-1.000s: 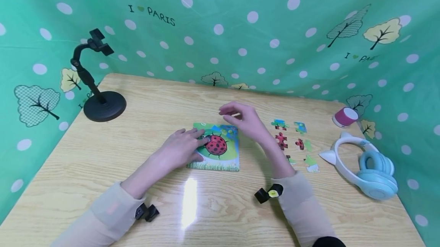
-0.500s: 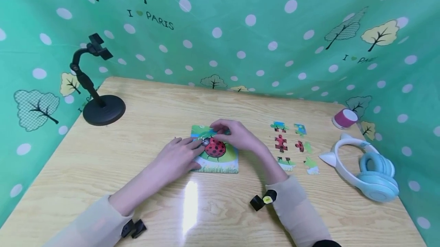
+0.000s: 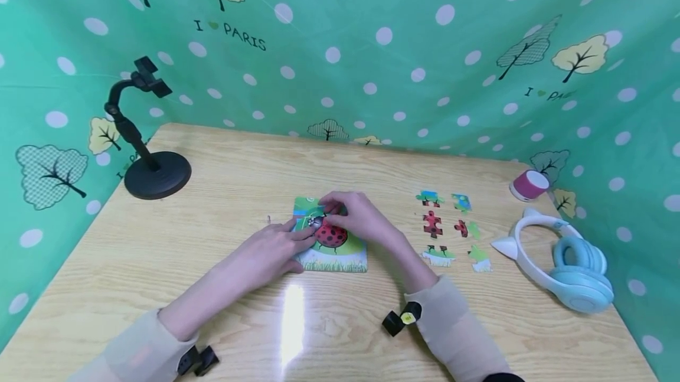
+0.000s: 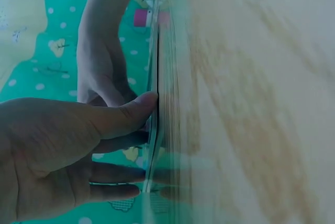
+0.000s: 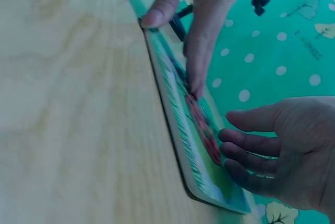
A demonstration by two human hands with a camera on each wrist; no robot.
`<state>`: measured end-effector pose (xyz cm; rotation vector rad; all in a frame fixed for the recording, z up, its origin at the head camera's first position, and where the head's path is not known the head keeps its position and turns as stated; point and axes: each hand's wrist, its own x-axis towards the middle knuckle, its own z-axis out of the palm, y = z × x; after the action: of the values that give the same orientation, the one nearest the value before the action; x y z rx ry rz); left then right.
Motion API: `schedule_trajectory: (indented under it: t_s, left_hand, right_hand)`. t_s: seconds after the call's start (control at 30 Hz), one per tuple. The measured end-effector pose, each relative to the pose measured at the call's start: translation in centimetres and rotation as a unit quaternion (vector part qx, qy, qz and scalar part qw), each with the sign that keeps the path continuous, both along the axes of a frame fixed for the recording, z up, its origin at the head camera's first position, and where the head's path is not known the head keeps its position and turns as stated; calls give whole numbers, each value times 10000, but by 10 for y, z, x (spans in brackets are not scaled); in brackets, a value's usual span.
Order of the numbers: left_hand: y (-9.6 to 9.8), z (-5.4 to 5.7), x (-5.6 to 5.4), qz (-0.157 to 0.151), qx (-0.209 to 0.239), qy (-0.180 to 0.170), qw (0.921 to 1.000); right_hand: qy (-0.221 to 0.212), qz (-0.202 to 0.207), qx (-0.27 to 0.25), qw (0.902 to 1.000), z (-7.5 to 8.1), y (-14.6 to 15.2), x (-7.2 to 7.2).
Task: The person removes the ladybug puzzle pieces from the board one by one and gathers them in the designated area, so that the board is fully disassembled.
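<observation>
A square ladybug jigsaw puzzle lies flat on the table between my hands. My left hand rests on its left part, fingers extended over the picture; in the left wrist view the thumb of that hand touches the board's edge. Over the upper middle of the puzzle, my right hand reaches down with bent fingertips near the ladybug's top. Seen from the right wrist, the thumb and fingers of this hand stand apart, with no piece visible between them. What lies under the fingertips is hidden.
Several loose puzzle pieces lie in two columns right of the puzzle. Farther right are light-blue cat-ear headphones and a magenta-and-white cylinder. A black phone stand occupies the back left. A green polka-dot curtain surrounds the table.
My right hand has come down and left from above the puzzle's right corner onto its upper middle. My left hand has stayed on the left part, shifting only slightly.
</observation>
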<state>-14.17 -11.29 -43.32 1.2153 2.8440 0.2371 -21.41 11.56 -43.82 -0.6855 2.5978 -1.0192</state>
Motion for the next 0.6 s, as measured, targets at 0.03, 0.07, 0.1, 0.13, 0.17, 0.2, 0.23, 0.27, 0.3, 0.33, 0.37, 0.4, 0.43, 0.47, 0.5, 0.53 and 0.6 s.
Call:
schedule_trajectory:
  t_s: [0.03, 0.07, 0.1, 0.13, 0.17, 0.2, 0.23, 0.27, 0.3, 0.33, 0.37, 0.4, 0.43, 0.47, 0.5, 0.53, 0.6]
  left_hand:
    - [0, 0, 0, 5, 6, -10, 10000]
    - [0, 0, 0, 8, 13, -20, 10000]
    - [0, 1, 0, 8, 11, -29, 10000]
    - [0, 1, 0, 12, 0, -36, 10000]
    - [0, 1, 1, 21, -13, -51, 10000]
    - [0, 2, 1, 31, -20, -66, 10000]
    - [0, 2, 1, 35, -34, -65, 10000]
    - [1, 2, 1, 34, -60, -57, 10000]
    - [1, 2, 1, 40, -89, -53, 9999]
    - [1, 2, 1, 51, -121, -54, 9999]
    - [1, 2, 0, 57, -152, -52, 9999]
    - [1, 2, 0, 56, -185, -49, 9998]
    - [1, 2, 0, 47, -213, -42, 9998]
    - [1, 2, 0, 42, -241, -38, 9997]
    - [1, 3, 0, 42, -250, -39, 9997]
    - [1, 3, 0, 38, -268, -29, 9996]
    - [1, 3, 0, 27, -292, -17, 9996]
  right_hand:
    - [29, -2, 18, 10000, 0, -2, 1]
    - [67, -15, 48, 10000, -1, -5, 3]
    - [93, -42, 73, 9999, -1, -7, 5]
    - [118, -74, 88, 9999, -1, -9, 6]
    - [162, -119, 120, 9997, -1, -10, 7]
    - [197, -176, 141, 9996, -1, -12, 9]
    - [228, -239, 151, 9993, -2, -13, 10]
    - [261, -312, 164, 9990, -2, -15, 10]
    - [285, -378, 168, 9987, -2, -16, 11]
    - [298, -454, 158, 9984, -2, -17, 12]
    - [313, -533, 145, 9980, -3, -18, 12]
    - [319, -612, 113, 9976, -3, -18, 13]
    - [316, -682, 68, 9971, -3, -19, 13]
    - [320, -744, 25, 9967, -3, -20, 13]
    - [314, -807, -22, 9962, -4, -21, 14]
    - [299, -876, -71, 9957, -4, -22, 15]
    - [295, -1003, -137, 9944, -4, -24, 16]
